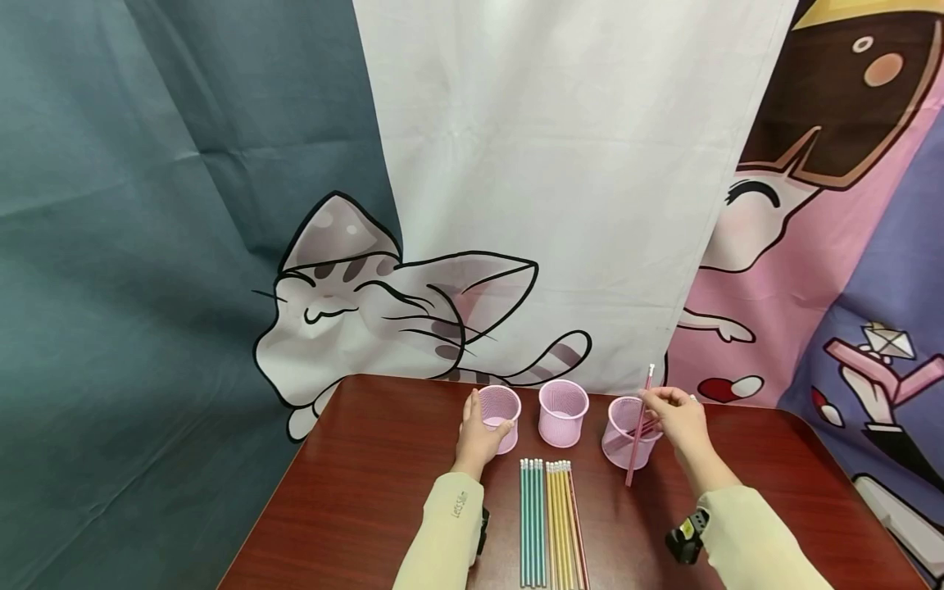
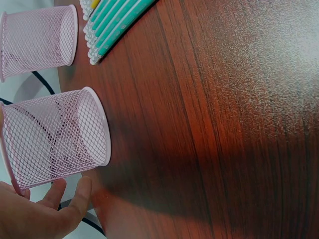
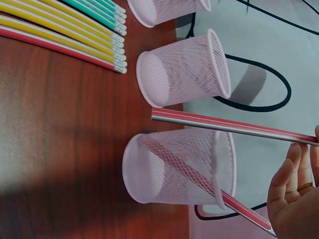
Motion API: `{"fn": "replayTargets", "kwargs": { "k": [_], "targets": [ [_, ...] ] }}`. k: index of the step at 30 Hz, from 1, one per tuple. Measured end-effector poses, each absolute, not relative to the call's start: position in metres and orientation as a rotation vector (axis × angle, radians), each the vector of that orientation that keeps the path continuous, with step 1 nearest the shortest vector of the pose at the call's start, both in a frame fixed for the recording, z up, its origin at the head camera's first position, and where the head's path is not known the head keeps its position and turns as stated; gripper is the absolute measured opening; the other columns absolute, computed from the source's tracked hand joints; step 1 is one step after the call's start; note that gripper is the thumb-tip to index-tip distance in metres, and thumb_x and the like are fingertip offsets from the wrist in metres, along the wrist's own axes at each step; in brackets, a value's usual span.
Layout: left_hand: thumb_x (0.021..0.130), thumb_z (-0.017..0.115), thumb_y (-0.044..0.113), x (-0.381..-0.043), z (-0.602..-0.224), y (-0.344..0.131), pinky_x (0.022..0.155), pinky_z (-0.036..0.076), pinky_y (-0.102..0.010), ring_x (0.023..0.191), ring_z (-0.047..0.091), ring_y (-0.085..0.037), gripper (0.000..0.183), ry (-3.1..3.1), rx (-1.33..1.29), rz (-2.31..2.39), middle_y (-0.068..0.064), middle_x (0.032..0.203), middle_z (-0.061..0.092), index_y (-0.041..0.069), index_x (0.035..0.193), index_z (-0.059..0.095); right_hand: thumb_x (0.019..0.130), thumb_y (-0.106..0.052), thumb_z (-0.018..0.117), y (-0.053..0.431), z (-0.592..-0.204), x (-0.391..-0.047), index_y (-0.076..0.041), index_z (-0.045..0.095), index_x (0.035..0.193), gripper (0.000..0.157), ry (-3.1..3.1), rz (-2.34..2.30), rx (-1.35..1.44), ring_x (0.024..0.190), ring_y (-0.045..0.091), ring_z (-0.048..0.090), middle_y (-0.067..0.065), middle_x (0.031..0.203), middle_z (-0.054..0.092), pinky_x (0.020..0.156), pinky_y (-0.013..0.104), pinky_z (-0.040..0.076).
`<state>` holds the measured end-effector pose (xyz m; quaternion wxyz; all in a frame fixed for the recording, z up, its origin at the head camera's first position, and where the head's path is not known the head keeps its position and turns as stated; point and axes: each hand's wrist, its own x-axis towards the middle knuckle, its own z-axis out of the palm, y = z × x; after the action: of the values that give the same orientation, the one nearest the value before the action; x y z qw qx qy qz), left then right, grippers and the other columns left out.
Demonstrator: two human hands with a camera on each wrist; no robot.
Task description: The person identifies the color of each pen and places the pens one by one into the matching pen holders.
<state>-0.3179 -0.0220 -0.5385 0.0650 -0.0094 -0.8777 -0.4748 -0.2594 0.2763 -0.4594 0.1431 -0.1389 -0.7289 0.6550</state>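
Observation:
My right hand [image 1: 682, 422] pinches a red striped pencil [image 3: 224, 126] near its eraser end. The pencil slants in front of the right pink mesh pencil cup [image 1: 616, 444], its lower end outside the cup. Another red pencil [image 3: 245, 213] leans inside that cup, its upper end sticking out past the rim. At the left pencil cup [image 2: 55, 139], my left hand [image 1: 478, 438] holds the side, thumb at the rim and fingers along the mesh wall. Between these two stands the middle pencil cup [image 1: 564, 422].
Green pencils [image 1: 533, 524] lie in a row on the brown table [image 1: 354, 492], beside yellow pencils [image 1: 560, 524] and a red pencil [image 1: 578, 533], erasers towards the cups. A printed cloth [image 1: 590, 164] hangs behind the table's far edge.

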Motion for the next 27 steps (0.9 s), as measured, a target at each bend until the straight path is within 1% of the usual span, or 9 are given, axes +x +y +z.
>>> {"fn": "replayTargets", "kwargs": {
  "k": [2,4,9,15,21,27],
  "targets": [
    [0.074,0.077,0.028,-0.318,-0.539,-0.022,0.088,0.039,-0.057,0.118,0.040,-0.047,0.093,-2.654,-0.022,-1.440,-0.012,0.148,0.025,0.008,0.147,0.022,0.084,-0.013,0.068,0.274,-0.449,-0.257,-0.011,0.064,0.079,0.007,-2.082,1.905,-0.457,0.054,0.003,0.054,-0.008,0.060,0.056,0.047,0.018,0.044],
    [0.074,0.076,0.029,-0.317,-0.539,-0.022,0.088,0.039,-0.057,0.118,0.040,-0.047,0.093,-2.656,-0.020,-1.441,-0.011,0.148,0.025,0.009,0.147,0.022,0.084,-0.012,0.068,0.274,-0.445,-0.257,-0.015,0.063,0.077,0.009,-2.071,1.911,-0.477,0.054,0.002,0.052,-0.009,0.060,0.056,0.047,0.016,0.043],
    [0.075,0.076,0.029,-0.318,-0.539,-0.023,0.090,0.039,-0.057,0.120,0.038,-0.046,0.093,-2.666,-0.015,-1.440,-0.011,0.149,0.024,0.010,0.148,0.021,0.082,-0.015,0.070,0.277,-0.444,-0.259,-0.016,0.062,0.077,0.010,-2.042,1.900,-0.479,0.054,0.003,0.051,-0.009,0.060,0.055,0.047,0.017,0.043],
    [0.075,0.076,0.029,-0.319,-0.538,-0.023,0.090,0.038,-0.057,0.120,0.038,-0.048,0.093,-2.663,-0.028,-1.434,-0.012,0.149,0.024,0.008,0.147,0.021,0.082,-0.016,0.071,0.280,-0.439,-0.260,-0.022,0.061,0.073,0.014,-2.014,1.890,-0.490,0.054,0.004,0.054,-0.010,0.061,0.057,0.048,0.018,0.045],
    [0.075,0.076,0.029,-0.318,-0.538,-0.023,0.090,0.039,-0.056,0.119,0.039,-0.047,0.093,-2.661,-0.037,-1.432,-0.013,0.148,0.025,0.007,0.147,0.022,0.082,-0.015,0.071,0.286,-0.434,-0.259,-0.019,0.059,0.071,0.016,-1.926,1.949,-0.512,0.053,0.002,0.055,-0.011,0.062,0.055,0.049,0.017,0.046],
    [0.074,0.077,0.028,-0.318,-0.539,-0.023,0.088,0.039,-0.057,0.119,0.039,-0.048,0.093,-2.650,-0.044,-1.430,-0.014,0.147,0.026,0.006,0.146,0.023,0.082,-0.015,0.071,0.297,-0.427,-0.259,-0.019,0.058,0.070,0.017,-1.884,1.957,-0.539,0.053,0.000,0.052,-0.012,0.061,0.054,0.048,0.016,0.046]
  ]
}}
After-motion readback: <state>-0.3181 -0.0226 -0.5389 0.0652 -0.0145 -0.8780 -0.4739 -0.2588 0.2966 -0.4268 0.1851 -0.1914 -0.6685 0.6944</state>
